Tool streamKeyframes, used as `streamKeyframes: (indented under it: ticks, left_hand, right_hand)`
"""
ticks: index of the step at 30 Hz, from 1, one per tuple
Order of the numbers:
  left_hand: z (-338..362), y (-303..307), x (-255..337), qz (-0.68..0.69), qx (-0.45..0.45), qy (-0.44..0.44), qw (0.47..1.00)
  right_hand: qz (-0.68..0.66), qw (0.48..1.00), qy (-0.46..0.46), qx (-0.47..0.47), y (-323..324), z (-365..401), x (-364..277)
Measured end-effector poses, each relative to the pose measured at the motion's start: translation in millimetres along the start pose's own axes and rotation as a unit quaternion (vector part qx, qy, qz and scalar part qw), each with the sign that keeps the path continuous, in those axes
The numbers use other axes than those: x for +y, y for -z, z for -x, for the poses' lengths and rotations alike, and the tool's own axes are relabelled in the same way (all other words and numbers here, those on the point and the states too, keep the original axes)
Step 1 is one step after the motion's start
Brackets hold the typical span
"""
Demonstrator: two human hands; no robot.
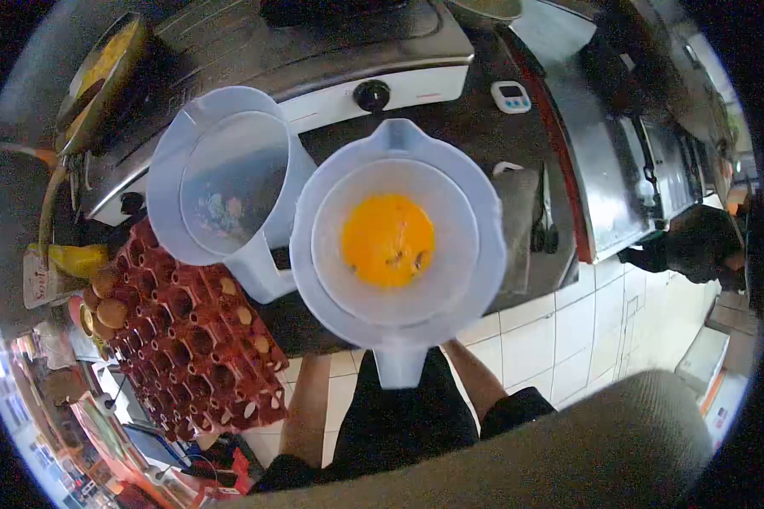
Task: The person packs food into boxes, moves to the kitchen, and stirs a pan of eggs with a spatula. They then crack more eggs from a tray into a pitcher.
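A translucent white plastic jug (480,212) fills the middle of the view, its spout at the top and handle at the bottom. Orange liquid (388,237), like egg, lies inside with a few dark specks. To its left stands a second translucent jug (168,182) with no visible contents. Below this one is a red egg tray (178,339) with many bare pockets. My left forearm (310,407) and my right forearm (480,373) reach up from below. Both my hands are hidden behind the jug and counter edge, so what they hold cannot be seen.
A stove (390,93) with black knobs runs along the back. A pan (102,76) holding yellow food is at upper left. Brown eggs (110,312) sit beside the tray. A timer (511,97) and grey cloth (518,220) lie right. Another person (696,242) is at far right.
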State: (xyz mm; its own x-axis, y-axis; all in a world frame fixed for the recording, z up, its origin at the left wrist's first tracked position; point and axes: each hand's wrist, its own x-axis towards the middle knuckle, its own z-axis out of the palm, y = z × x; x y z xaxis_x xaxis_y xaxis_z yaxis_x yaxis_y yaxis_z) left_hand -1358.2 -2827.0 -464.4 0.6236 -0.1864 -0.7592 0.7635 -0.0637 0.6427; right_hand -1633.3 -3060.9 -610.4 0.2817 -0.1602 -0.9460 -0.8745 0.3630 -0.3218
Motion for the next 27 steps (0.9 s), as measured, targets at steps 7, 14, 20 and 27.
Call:
streamKeyframes:
  ticks: [7, 14, 20, 27]
  left_hand:
    - [36, 32, -8, 0.192, -0.024, -0.036, 0.981]
    - [67, 63, 4, 0.267, -0.033, -0.063, 0.961]
    - [85, 68, 13, 0.299, -0.041, -0.085, 0.95]
    - [95, 69, 18, 0.33, -0.043, -0.104, 0.937]
  right_hand:
    - [-0.109, 0.988, -0.042, 0.101, -47, -11, -47]
    - [-0.177, 0.973, -0.052, 0.139, -72, -8, -62]
    - [-0.181, 0.973, -0.045, 0.138, -68, -10, -62]
    - [-0.146, 0.981, -0.035, 0.123, -56, -10, -40]
